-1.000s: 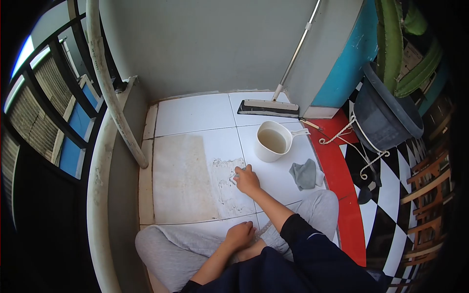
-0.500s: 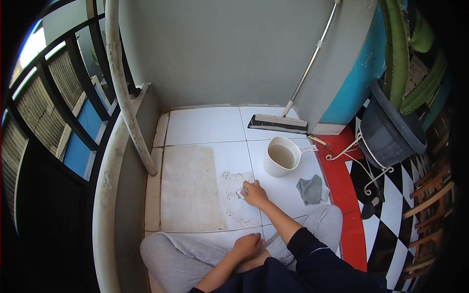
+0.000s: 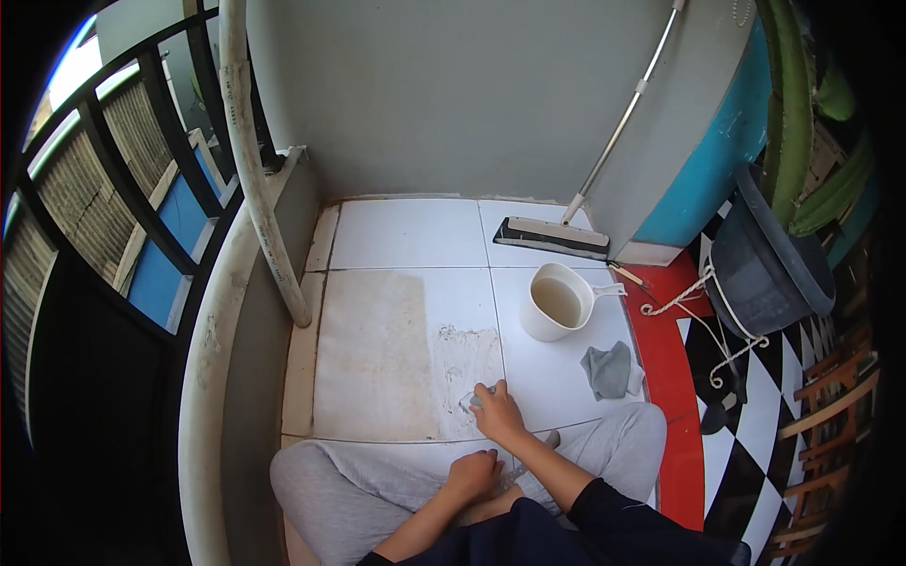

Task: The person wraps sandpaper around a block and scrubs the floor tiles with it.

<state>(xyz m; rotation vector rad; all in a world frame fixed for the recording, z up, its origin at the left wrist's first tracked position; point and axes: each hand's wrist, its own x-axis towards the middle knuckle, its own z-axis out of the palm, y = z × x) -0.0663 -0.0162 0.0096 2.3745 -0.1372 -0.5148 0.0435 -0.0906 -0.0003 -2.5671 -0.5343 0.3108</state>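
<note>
My right hand [image 3: 499, 415] is closed around a small grey-white scrubbing pad [image 3: 468, 401], mostly covered by the fingers, and presses it to a floor tile. The left part of this tile is stained beige [image 3: 370, 354]; a whiter strip beside my hand carries wet, dark smears [image 3: 469, 342]. My left hand [image 3: 475, 474] rests low between my crossed legs, its fingers curled in, with nothing visible in them. To the right of my right hand stands a white dipper [image 3: 540, 324] with cloudy water inside. A crumpled grey cloth [image 3: 608, 371] lies in front of it.
A floor squeegee [image 3: 552, 236] leans against the back wall [image 3: 406, 104]. On the left are a pale pipe [image 3: 255, 179], a low wall and a black railing [image 3: 113, 160]. A potted cactus [image 3: 769, 259] on a metal stand and wooden chairs [image 3: 830, 406] stand at the right.
My right hand has slid the pad down the tile, closer to my legs. My left hand stays in place. The view has shifted slightly.
</note>
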